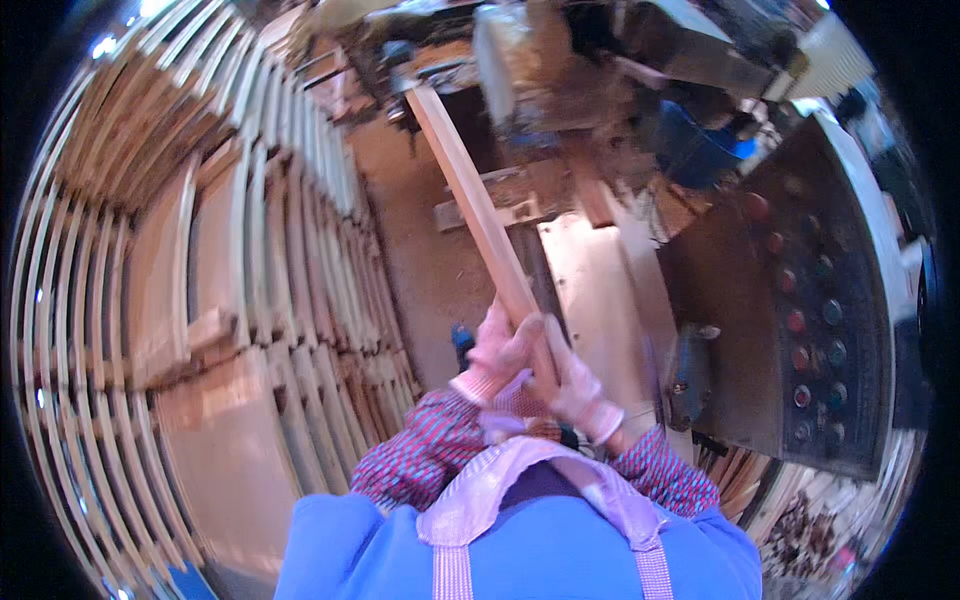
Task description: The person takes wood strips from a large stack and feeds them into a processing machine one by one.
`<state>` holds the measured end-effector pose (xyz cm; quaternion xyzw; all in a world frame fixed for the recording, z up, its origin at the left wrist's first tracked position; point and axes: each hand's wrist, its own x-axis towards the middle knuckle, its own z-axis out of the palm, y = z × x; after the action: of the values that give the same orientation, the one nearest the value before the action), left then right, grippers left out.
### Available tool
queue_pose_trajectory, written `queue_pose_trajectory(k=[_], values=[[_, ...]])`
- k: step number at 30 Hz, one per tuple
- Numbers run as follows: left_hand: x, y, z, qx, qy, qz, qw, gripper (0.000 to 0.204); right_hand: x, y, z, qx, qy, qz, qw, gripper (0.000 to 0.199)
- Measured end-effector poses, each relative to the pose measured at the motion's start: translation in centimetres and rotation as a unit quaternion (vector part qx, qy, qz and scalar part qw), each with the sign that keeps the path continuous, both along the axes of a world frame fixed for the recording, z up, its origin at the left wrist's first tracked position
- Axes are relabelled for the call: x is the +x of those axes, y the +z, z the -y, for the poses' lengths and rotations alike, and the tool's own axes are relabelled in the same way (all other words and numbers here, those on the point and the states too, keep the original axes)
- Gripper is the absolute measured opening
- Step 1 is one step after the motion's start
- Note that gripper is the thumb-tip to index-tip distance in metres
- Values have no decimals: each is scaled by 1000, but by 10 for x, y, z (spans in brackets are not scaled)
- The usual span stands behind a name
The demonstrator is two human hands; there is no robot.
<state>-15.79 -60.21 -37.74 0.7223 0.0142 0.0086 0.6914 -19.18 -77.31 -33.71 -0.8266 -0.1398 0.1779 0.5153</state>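
A long, straight wooden bar (470,195) slants up and to the left in front of my body. Its near end is in both my hands, and its far end points toward the machinery. My left hand (497,350), in a pale pink glove, closes round the bar from the left side. Just right of it, my right hand (580,388), gloved alike, grips the bar close to its near end. Part of that end is hidden by the gloves.
Tall stacks of wooden strips and panels (215,400) fill the left side. To the right stand a pale wooden surface (600,290) and a dark control panel (815,310) with rows of buttons. Blurred machinery and a blue container (700,145) are farther off. Scraps (805,535) lie lower right.
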Motion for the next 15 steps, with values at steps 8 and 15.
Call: queue_pose_trajectory(k=[8,15], values=[[5,-11,-10,-133,118,-87,980,66,-141,-38,113,-370,-144,188,899,62],[4,-15,-14,-180,118,-130,968,64,29,-48,70,-397,-169,315,846,42]])
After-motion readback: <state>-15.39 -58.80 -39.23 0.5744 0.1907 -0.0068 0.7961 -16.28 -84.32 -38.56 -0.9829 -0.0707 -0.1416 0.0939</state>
